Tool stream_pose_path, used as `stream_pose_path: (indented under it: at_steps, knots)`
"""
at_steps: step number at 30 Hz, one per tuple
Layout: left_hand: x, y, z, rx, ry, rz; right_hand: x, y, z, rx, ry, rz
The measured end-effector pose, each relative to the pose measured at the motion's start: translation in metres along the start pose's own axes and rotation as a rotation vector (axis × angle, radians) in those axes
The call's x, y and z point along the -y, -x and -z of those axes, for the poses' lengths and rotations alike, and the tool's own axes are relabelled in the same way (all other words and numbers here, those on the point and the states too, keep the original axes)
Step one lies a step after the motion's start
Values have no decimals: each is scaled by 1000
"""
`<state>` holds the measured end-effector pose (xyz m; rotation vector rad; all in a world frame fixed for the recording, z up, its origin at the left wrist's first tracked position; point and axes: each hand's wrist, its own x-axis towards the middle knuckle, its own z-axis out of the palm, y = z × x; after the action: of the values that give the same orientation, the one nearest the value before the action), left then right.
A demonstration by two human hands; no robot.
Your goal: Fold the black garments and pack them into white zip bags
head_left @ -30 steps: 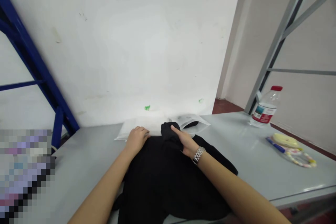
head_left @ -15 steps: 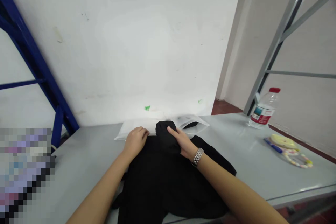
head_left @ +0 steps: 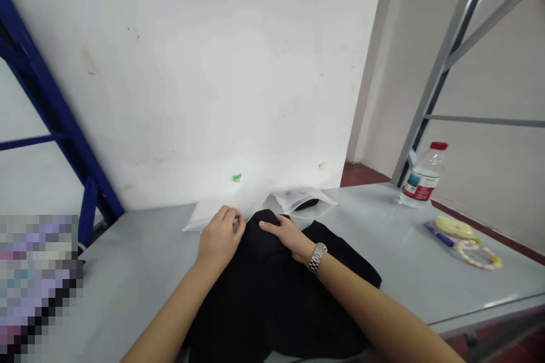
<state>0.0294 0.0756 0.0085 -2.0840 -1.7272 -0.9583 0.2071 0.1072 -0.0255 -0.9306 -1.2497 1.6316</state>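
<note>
A black garment [head_left: 238, 306] lies spread on the table in front of me, its near part running out of view at the bottom. My right hand [head_left: 289, 238], with a metal watch at the wrist, grips a rolled part of the black cloth [head_left: 264, 238], thumb on top. To the left, my left hand [head_left: 221, 235] has its fingers pinched at the edge of a translucent white plastic bag [head_left: 204, 212]; the fingertips are partly hidden. Bag film rises between this hand and the cloth. Behind my right hand, another white bag [head_left: 317, 197] gapes, showing something black inside.
On the grey table [head_left: 409, 272], a water bottle with a red cap [head_left: 421, 178] stands at the right. Closer in are a yellow item [head_left: 457, 228], a blue pen [head_left: 440, 235] and a bead bracelet [head_left: 479, 258]. A white panel [head_left: 238, 79] rises behind; a blue metal frame [head_left: 55, 102] is at left.
The rolled cloth in my right hand has moved slightly down and left, towards my left hand. Film of the white bag now stands raised beside the left fingers.
</note>
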Motion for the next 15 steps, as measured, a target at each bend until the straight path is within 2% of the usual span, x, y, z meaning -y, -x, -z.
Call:
stream_pose_path:
  at_steps: [4, 6, 8, 10, 13, 15]
  knots:
    - [-3, 4, -6, 178, -8, 24, 29, 10, 15, 135, 163, -32]
    - [-2, 5, -9, 261, 54, 23, 39, 13, 20, 213, 167, -21]
    - [0, 5, -11, 288, 105, 18, 40, 13, 21, 238, 115, 2]
    - [1, 5, -11, 250, 121, 50, 32, 9, 18, 196, 123, 3]
    - [-2, 5, -9, 110, 193, 120, 17, 2, 14, 102, 233, -16]
    - [-6, 7, -7, 41, 250, 117, 10, -1, 13, 37, 304, -22]
